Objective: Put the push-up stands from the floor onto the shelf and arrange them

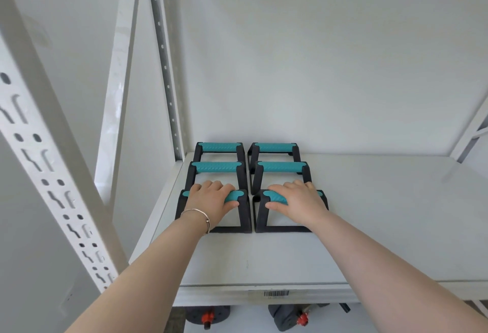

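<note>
Shelf (369,214), frame centre: six push-up stands in two columns; left hand (211,199) and right hand (298,199) each closed on a front stand's grip, arranging nearly done

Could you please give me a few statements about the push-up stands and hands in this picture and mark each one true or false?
1. Six push-up stands sit on the shelf in two columns of three. True.
2. The left hand grips the front left stand by its teal handle. True.
3. The right hand hangs free above the shelf. False: it grips the front right stand.
4. The stands' handles are red. False: they are teal on black frames.
5. A bracelet is on the left wrist. True.
</note>
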A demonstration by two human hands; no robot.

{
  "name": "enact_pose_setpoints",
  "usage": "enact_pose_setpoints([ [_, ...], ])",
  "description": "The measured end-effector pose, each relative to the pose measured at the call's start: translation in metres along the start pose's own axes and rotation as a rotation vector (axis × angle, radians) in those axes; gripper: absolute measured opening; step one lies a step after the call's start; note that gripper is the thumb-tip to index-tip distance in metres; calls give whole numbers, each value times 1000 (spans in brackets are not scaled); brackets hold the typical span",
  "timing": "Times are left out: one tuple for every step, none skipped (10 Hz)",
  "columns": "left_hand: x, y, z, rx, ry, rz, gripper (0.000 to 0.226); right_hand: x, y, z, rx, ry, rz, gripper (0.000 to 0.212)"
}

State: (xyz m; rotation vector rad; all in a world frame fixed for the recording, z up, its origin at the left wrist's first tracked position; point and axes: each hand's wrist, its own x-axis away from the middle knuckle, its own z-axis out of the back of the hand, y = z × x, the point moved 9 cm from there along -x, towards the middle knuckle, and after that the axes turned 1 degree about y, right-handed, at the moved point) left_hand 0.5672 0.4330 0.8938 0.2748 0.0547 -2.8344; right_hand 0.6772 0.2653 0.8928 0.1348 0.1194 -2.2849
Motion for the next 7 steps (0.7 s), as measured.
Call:
enact_pose_setpoints([
  [8,-1,-5,21,47,70,46,12,1,-3,23,110,-71,75],
  [15,0,-6,21,53,131,50,18,1,-6,15,160,-116,83],
  [28,4,-5,18,52,217,55,24,-4,-5,2,166,-160,67],
  [42,10,-3,44,43,311,59,36,-8,1,-31,155,-184,68],
  [56,18,5,44,58,350,60,53,-11,7,-60,179,-185,68],
  [78,31,18,32,86,375,62,80,-12,20,-84,244,-171,68],
  [90,41,27,20,106,389,62,98,-11,31,-83,294,-154,68],
])
